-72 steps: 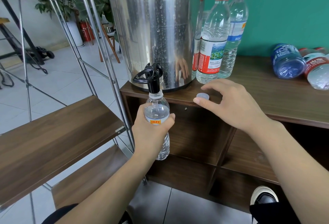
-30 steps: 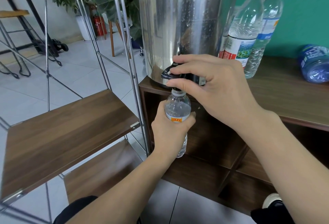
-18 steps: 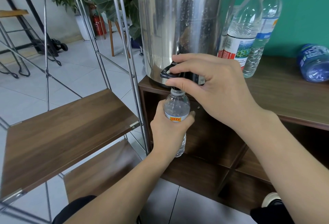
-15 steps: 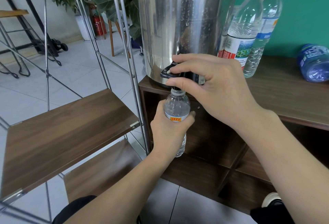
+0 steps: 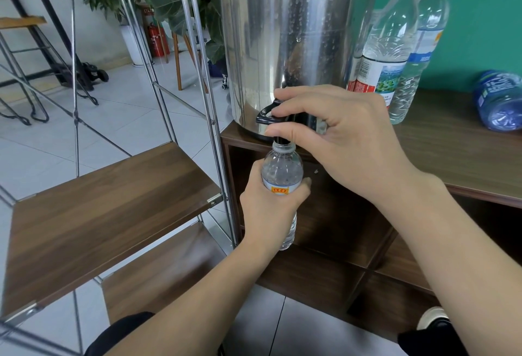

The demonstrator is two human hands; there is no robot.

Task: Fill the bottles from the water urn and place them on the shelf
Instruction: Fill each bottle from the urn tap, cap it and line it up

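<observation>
While the left hand [image 5: 268,208] grips the small bottle [image 5: 282,177] round its middle, fingers and thumb wrapped about the label band, the right hand [image 5: 339,141] has come over from the cabinet top [image 5: 466,163], where a moment ago it rested by a loose cap, and now pinches the black tap lever [image 5: 267,114] of the water urn [image 5: 285,39] between forefinger above and thumb below. That shift means filling is in hand: the cap is off, the bottle's open mouth sits right under the spout, touching or nearly so, and over the last half second nothing visible has moved. Whether water is flowing I cannot tell; the clear bottle shows no readable level.

The bottle stands upright, hanging in front of the cabinet's near edge, just right of the wire-framed shelf [image 5: 113,208]. Its neck rises above the left hand's grip and its base pokes out below, so the hold sits about mid-body.

Further right on the cabinet top stand two tall bottles [image 5: 395,44] against the green wall, with a blue one [image 5: 500,101] lying on its side at the far right. The shelf boards carry no bottle in view.
</observation>
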